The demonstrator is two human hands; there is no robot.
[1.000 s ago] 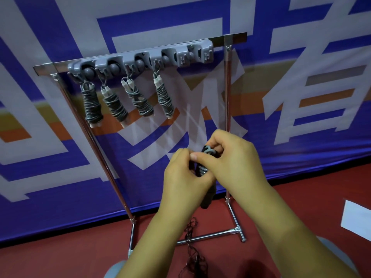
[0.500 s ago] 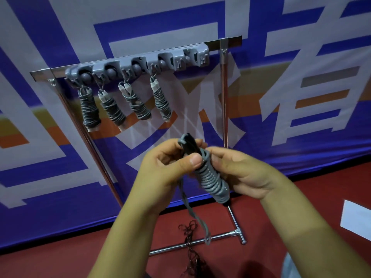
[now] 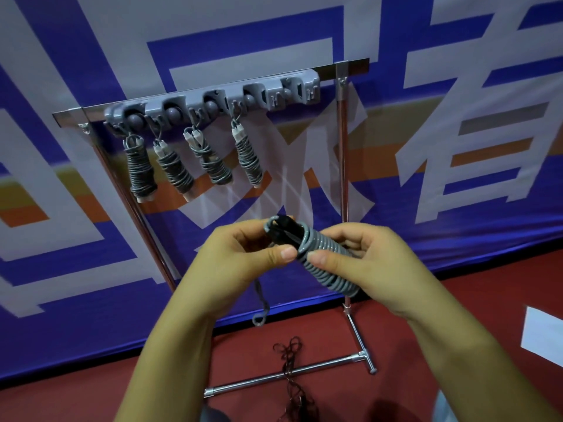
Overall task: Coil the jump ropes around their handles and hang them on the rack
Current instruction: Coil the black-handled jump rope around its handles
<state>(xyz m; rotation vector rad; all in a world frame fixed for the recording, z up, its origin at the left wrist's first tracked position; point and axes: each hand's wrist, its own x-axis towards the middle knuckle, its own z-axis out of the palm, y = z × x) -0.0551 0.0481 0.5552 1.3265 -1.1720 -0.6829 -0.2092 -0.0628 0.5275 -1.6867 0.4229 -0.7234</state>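
Since a second ago my left hand (image 3: 243, 263) and right hand (image 3: 362, 263) have lowered and tilted the coiled jump rope (image 3: 327, 263), both pinching it below the rack (image 3: 213, 100), tail dangling, nearly ready to hang.

Hidden, cropped and blurred parts

The left hand (image 3: 240, 263) and right hand (image 3: 362, 263) cover much of the coiled rope (image 3: 323, 260), whose black handles barely show. The white sheet (image 3: 542, 339) runs off the right edge. The rack (image 3: 344, 166) has its left foot hidden behind an arm. The dark tangle (image 3: 289, 357) on the floor is too blurred to identify.
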